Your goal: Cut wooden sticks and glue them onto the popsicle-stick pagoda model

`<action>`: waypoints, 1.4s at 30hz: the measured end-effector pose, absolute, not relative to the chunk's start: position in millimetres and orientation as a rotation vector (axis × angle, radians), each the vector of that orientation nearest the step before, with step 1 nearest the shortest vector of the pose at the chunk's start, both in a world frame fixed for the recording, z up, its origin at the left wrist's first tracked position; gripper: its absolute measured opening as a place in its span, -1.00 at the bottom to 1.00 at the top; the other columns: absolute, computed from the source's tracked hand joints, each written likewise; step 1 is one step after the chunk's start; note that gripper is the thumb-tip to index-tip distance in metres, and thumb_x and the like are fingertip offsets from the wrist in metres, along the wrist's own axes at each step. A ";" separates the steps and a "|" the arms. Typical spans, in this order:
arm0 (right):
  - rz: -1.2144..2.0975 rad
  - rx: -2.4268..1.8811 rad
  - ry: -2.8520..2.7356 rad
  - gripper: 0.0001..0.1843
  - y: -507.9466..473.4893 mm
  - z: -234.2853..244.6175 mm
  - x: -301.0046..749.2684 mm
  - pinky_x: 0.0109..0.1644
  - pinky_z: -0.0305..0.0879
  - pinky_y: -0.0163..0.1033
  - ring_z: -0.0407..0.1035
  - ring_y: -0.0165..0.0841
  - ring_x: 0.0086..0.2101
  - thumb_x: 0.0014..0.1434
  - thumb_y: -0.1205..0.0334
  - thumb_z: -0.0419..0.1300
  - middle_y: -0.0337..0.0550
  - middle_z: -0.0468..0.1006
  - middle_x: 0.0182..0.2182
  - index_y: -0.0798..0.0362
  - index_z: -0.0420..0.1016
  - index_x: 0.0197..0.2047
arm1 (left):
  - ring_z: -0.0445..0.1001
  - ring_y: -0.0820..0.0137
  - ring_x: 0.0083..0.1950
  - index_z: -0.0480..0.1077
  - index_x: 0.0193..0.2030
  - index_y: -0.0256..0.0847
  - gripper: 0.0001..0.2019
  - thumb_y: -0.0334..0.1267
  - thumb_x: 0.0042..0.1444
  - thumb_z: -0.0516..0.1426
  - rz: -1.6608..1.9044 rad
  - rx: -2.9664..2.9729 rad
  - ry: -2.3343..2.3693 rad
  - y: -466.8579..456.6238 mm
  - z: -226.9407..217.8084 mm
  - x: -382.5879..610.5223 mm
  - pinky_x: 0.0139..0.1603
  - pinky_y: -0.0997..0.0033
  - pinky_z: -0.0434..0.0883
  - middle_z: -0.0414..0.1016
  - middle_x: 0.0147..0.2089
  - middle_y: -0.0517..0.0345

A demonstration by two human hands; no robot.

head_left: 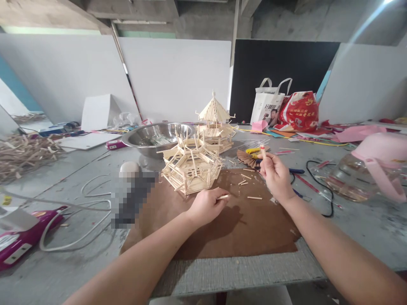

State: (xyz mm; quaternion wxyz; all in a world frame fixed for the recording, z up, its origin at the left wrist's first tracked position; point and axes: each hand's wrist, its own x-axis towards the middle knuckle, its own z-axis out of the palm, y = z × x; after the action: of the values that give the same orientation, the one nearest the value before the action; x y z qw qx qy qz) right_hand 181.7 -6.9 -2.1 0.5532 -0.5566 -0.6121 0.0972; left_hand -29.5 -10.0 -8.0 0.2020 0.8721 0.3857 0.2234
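Observation:
My left hand (205,207) is closed over the brown sheet (219,237), pinching a short wooden stick (224,196) between thumb and fingers. Higher and to the right, my right hand (274,174) is closed around a short pale piece (263,151) with a reddish band near its top; its kind is unclear. Just beyond my left hand stands an open, many-sided frame of wooden sticks (192,173). Several loose stick pieces (255,198) lie on the sheet between my hands. Behind the frame is a stick pavilion (214,112) with a pointed roof.
A steel bowl (140,137) sits behind the frame. At left are a purple power strip (32,239), a white cable and a stick pile (28,154). A yellow-handled tool (252,151) lies beyond my right hand, with a pink-lidded jug (352,180) at right and bags (299,112) behind.

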 end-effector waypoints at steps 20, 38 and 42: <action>0.535 -0.884 -1.456 -0.82 -32.0 -7.7 136.3 -0.27 0.29 -0.21 0.37 -0.41 -0.43 0.17 0.10 -0.12 -0.16 0.51 -0.41 0.02 0.14 -0.34 | 0.40 0.48 -0.42 0.39 -0.24 -0.12 -0.72 -0.13 0.09 -0.09 0.466 2.650 1.032 -13.2 -7.2 -29.7 -0.45 0.57 0.23 0.47 -0.41 0.19; 0.684 -0.945 -1.584 -0.72 -30.5 -5.6 135.1 -0.27 0.23 -0.29 0.35 -0.40 -0.42 0.10 0.10 0.01 -0.19 0.50 -0.47 0.05 0.48 -0.41 | 0.17 0.60 -0.59 0.35 -0.60 -0.28 -0.62 -0.07 0.05 -0.05 0.470 2.498 0.919 -5.0 -11.0 -30.3 -0.55 0.61 0.11 0.27 -0.64 0.25; 0.847 -0.953 -1.673 -0.73 -25.0 -17.6 128.9 -0.31 0.25 -0.30 0.34 -0.40 -0.42 0.06 0.09 0.05 -0.20 0.49 -0.47 0.06 0.50 -0.35 | 0.23 0.59 -0.58 0.36 -0.58 -0.28 -0.63 -0.09 0.06 -0.05 0.451 2.465 0.929 -2.6 -10.3 -32.2 -0.53 0.61 0.13 0.34 -0.61 0.22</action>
State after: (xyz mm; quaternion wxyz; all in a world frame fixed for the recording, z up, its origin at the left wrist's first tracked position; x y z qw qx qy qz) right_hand 128.9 -25.0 -17.6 0.4962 -0.3933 -0.6905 0.3498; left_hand -32.2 -2.6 -10.3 0.2324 0.8971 0.3381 0.1641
